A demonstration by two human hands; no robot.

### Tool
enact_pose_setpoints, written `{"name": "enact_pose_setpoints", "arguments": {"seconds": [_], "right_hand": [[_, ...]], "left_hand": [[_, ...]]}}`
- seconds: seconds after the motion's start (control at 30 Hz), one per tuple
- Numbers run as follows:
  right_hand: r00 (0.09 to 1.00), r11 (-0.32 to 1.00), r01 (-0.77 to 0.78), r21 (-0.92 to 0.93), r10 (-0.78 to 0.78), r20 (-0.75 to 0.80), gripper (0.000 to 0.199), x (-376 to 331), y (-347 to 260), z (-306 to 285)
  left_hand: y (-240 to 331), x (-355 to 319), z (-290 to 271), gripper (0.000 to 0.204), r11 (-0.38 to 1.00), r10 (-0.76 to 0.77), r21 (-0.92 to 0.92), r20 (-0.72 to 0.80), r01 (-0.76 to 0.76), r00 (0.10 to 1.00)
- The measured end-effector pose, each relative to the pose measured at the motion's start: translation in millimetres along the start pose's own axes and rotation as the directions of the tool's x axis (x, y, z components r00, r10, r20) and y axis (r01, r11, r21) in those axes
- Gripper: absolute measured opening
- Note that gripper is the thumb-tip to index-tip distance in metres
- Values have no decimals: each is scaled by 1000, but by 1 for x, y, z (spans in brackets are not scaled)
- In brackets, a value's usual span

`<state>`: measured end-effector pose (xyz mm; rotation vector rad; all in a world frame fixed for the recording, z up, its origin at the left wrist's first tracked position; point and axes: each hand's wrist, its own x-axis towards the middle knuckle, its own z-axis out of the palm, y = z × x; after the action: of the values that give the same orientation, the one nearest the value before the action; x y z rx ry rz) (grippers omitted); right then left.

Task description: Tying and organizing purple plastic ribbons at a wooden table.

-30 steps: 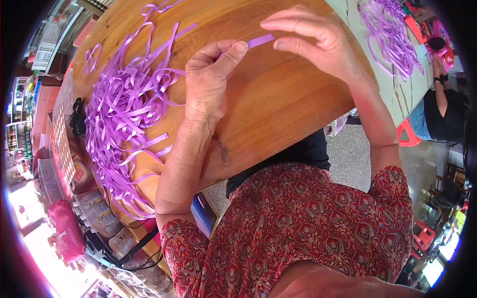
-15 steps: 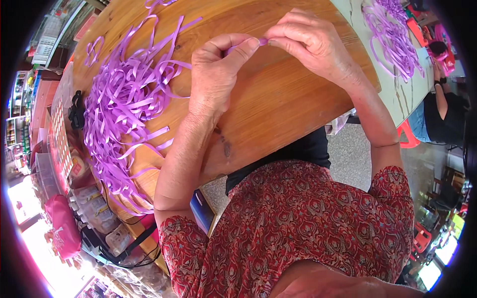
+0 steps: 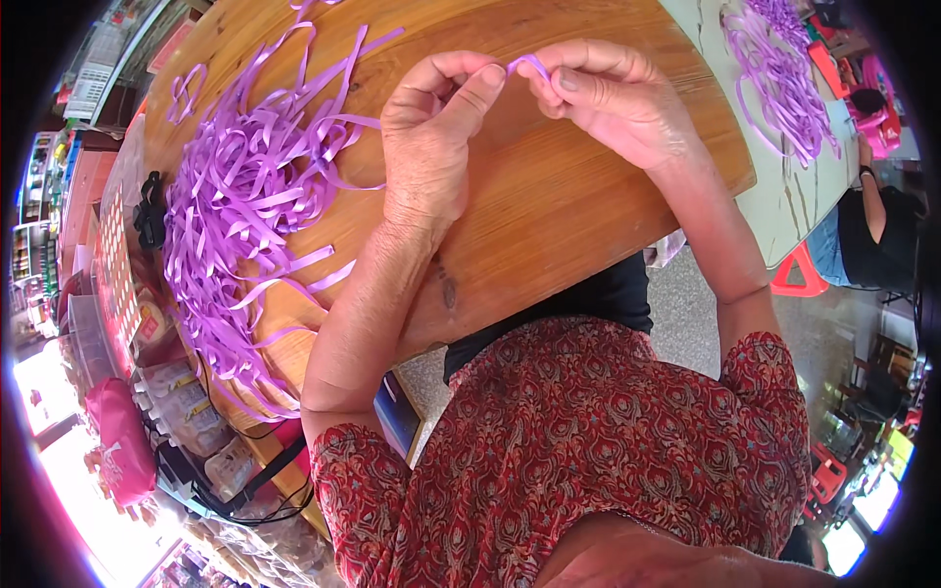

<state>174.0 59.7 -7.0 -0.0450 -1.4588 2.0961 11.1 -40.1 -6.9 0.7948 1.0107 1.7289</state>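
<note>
Between my two hands runs a short stretch of purple ribbon, arched above the wooden table. My left hand pinches one end of that stretch between thumb and forefinger. The other side is gripped by my right hand, its thumb pressed against the curled fingers. How far the ribbon continues inside the hands is hidden. A large tangled heap of purple ribbons lies left of my left forearm, with loose ends reaching toward the wrist.
The wooden table has a rounded edge near my body. Beyond it at right, a white table bears more purple ribbons, and another person's arm is beside it. A pink pouch and bags sit at lower left.
My right hand has moved slightly down and turned, its fingers curling more. The ribbon between the hands now shows as a longer arch. My left hand has barely moved.
</note>
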Motion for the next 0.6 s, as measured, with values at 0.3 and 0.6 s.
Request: {"name": "enact_pose_setpoints", "arguments": {"seconds": [0.3,0.6], "right_hand": [[961,736,145,-661,-264,-82,23,6,4,15],[858,104,227,-968,-491,149,21,5,8,22]], "left_hand": [[-14,-4,7,11,913,333,243,24,-329,943],[-13,-9,15,12,993,103,59,-83,-98,991]]}}
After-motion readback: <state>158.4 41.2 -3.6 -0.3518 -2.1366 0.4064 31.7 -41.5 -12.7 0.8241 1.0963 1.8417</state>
